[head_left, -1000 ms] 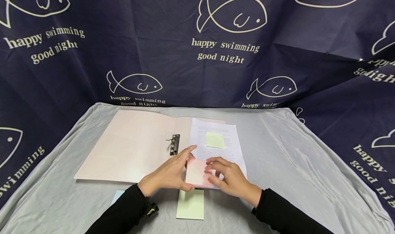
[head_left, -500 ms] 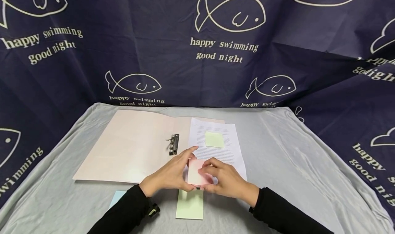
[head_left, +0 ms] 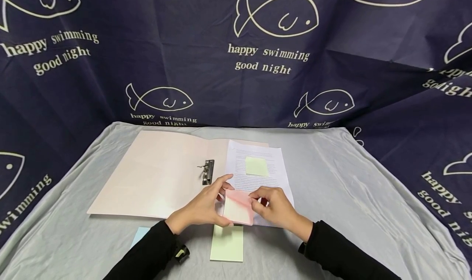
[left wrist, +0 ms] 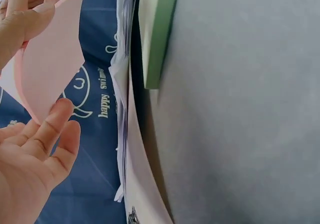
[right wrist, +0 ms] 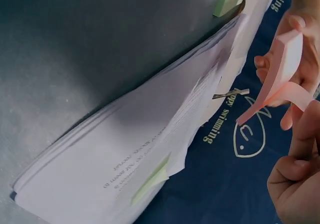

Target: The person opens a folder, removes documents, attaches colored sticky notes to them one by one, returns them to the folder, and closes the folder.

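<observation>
My left hand [head_left: 199,208] holds a pad of pink sticky notes [head_left: 234,212] by its left side, thumb at the near edge and fingers behind. With thumb and forefinger, my right hand [head_left: 274,206] pinches the top sheet at its far right. In the right wrist view that pink sheet [right wrist: 296,94] curls up from the pad [right wrist: 277,66], still joined along one edge. The left wrist view has the underside of the pad [left wrist: 55,54] resting against the left fingertips. The pad is held above the lower part of some printed pages [head_left: 236,161].
A pale pink folder [head_left: 155,169] lies spread on the grey cloth, with a metal clip [head_left: 208,172] near its fold. One light green note [head_left: 257,166] sticks to the top page. Nearer are a green pad [head_left: 227,245] and a light blue piece [head_left: 140,234], partly under the left sleeve.
The right hand has gone from loose fingers by the pad, to its near right corner, to pinching the far right of the top sheet, which now lifts. The left hand stays nearly still.
</observation>
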Demonstrator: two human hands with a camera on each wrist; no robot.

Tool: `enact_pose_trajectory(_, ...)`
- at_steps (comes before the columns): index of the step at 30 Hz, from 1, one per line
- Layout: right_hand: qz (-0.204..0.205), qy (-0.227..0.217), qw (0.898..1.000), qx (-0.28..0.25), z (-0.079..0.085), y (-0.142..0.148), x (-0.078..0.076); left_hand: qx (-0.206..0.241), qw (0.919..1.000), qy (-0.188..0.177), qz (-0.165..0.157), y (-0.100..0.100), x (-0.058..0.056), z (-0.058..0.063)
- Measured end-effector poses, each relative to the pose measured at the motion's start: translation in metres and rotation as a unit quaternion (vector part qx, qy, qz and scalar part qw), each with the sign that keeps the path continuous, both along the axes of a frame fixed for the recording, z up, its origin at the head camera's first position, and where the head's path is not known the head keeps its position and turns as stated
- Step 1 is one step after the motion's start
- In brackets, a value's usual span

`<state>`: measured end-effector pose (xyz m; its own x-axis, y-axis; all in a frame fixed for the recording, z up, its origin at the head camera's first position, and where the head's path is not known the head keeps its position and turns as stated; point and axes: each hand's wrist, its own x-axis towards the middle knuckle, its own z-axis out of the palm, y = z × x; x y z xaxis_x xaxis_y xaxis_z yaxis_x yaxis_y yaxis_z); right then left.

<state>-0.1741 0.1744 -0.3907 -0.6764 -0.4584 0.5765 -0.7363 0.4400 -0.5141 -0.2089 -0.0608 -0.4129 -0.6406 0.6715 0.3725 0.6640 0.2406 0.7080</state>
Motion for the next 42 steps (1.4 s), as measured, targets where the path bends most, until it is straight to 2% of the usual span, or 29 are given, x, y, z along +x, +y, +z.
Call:
enact_pose_trajectory(4, -0.033, -0.059, 0.997, -0.032, 0.002, 0.003, -0.003, 0.007, 0.9999, -0.012, 0.000, 0.000, 0.000, -0.002)
enact_pose_trajectory(7, -0.043, -0.086, 0.994, -0.043, 0.002, 0.004, -0.004, 0.025, 0.9983, -0.052, -0.008, 0.001, 0.001, -0.002)
enact_pose_trajectory(10, -0.042, -0.085, 0.995, -0.044, 0.003, 0.005, -0.005, 0.047, 0.9917, -0.117, -0.022, 0.003, 0.009, 0.011)
enact_pose_trajectory(14, -0.044, -0.069, 0.996, -0.041, 0.003, 0.005, -0.006, 0.073, 0.9795, -0.183, -0.040, 0.004, 0.018, 0.028)
enact_pose_trajectory(19, -0.049, -0.064, 0.996, -0.039, 0.003, 0.005, -0.007, 0.111, 0.9661, -0.228, -0.047, 0.006, 0.017, 0.023)
enact_pose_trajectory(26, -0.064, -0.075, 0.995, -0.033, 0.001, 0.007, -0.009, 0.122, 0.9581, -0.255, -0.043, 0.008, 0.018, 0.019)
enact_pose_trajectory(30, -0.093, -0.104, 0.990, -0.023, 0.001, 0.009, -0.012, 0.126, 0.9583, -0.254, -0.039, 0.007, 0.018, 0.017)
enact_pose_trajectory(35, -0.124, -0.134, 0.983, -0.020, 0.000, 0.012, -0.016, 0.141, 0.9536, -0.262, -0.045, 0.008, 0.018, 0.015)
enact_pose_trajectory(42, -0.139, -0.210, 0.966, -0.047, -0.002, 0.017, -0.021, 0.154, 0.9579, -0.238, -0.045, 0.007, 0.018, 0.014)
